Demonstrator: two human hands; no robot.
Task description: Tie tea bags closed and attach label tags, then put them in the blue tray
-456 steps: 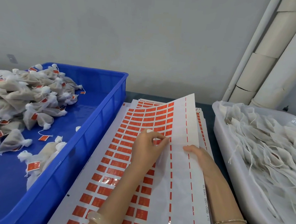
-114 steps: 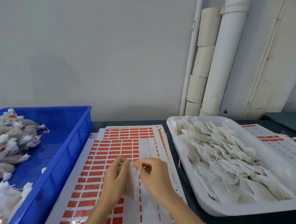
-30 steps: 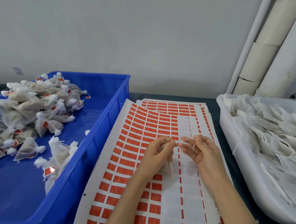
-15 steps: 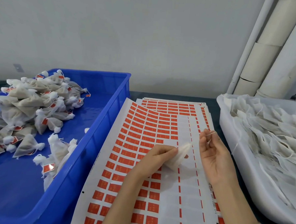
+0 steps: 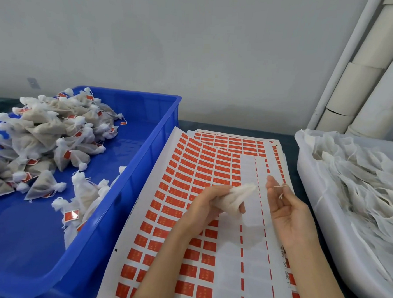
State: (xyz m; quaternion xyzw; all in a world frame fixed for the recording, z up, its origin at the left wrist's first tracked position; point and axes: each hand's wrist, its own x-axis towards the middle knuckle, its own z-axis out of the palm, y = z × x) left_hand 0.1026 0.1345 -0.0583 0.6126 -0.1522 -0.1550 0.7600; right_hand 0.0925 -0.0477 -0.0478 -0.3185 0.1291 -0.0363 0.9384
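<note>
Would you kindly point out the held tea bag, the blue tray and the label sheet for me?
tea bag (image 5: 236, 197), head view, middle of its mesh body.
blue tray (image 5: 132, 191), head view, outer face of its right wall.
label sheet (image 5: 190, 166), head view, a red label in its upper half.

Label sheets between two trays

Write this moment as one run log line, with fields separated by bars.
left hand: holds tea bag | right hand: string at fingers, grip unclear | below: label sheet | blue tray: holds finished bags
</note>
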